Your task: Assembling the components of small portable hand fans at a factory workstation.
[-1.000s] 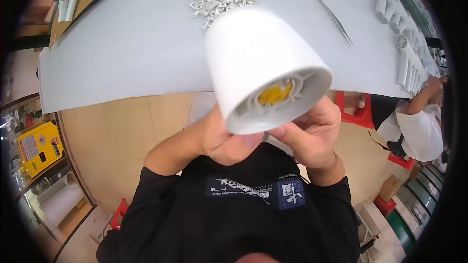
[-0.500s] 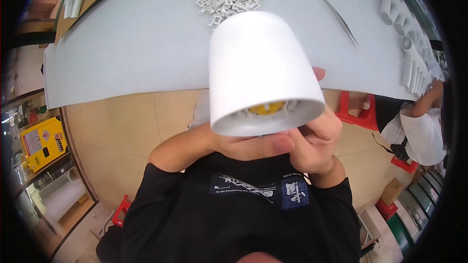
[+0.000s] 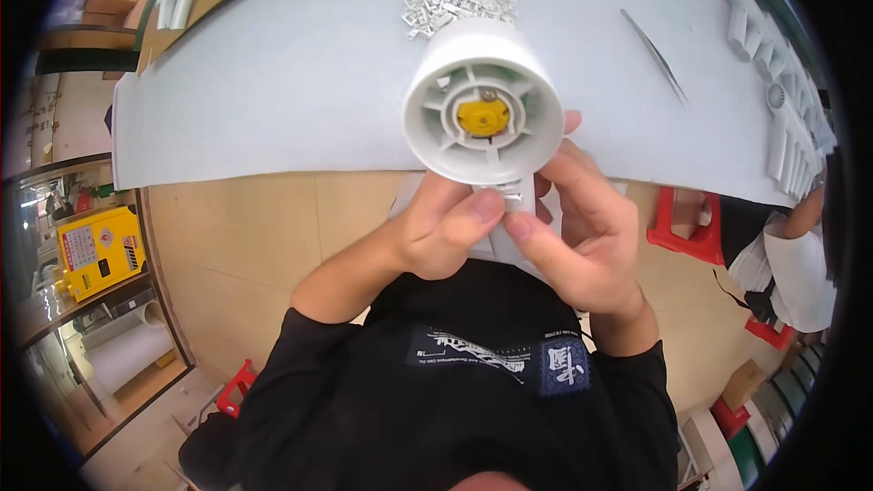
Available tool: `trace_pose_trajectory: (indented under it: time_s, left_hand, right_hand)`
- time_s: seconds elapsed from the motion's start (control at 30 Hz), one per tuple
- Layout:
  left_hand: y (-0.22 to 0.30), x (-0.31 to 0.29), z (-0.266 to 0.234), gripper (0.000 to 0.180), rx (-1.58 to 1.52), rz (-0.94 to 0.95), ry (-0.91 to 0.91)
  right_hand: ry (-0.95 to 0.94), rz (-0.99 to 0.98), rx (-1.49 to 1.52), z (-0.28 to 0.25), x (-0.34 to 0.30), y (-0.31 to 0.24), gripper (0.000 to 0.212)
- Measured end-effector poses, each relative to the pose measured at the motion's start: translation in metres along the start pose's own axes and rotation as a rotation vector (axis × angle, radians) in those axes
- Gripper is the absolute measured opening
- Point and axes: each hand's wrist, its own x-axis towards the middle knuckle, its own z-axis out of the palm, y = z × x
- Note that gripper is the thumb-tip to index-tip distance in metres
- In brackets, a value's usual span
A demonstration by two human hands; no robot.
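Has white tubes (image 3: 186, 0) on brown cardboard (image 3: 156, 50) at far left. With left hand (image 3: 441, 229) angled inward, thumb up, grips a white housing (image 3: 491, 42) from below at centre, showing a yellow insert (image 3: 484, 118) inside its open end; also grips it with right hand (image 3: 589, 229), fingers curled behind. Has tweezers (image 3: 656, 56) far right.

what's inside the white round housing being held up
Inside the white round housing, a yellow part sits within a ring braced by ribs. Whatever lies behind the yellow part is covered.
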Motion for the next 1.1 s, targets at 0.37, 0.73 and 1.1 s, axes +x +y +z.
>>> trace_pose_trajectory:
  time_s: [0.37, 0.73, 1.1]
  left_hand:
    - [0.005, -0.007, -0.015, 0.054, 0.007, 0.150, -0.041]
    - [0.017, -0.020, -0.015, 0.064, 0.172, 0.052, 0.104]
    - [0.014, -0.028, -0.022, 0.054, 0.293, 0.225, 0.135]
  right_hand:
    - [-0.035, -0.180, -0.305, 0.012, 0.007, -0.010, 0.044]
    - [0.025, -0.236, -0.315, 0.019, 0.003, 0.001, 0.046]
    - [0.064, -0.351, -0.432, 0.022, 0.005, 0.001, 0.048]
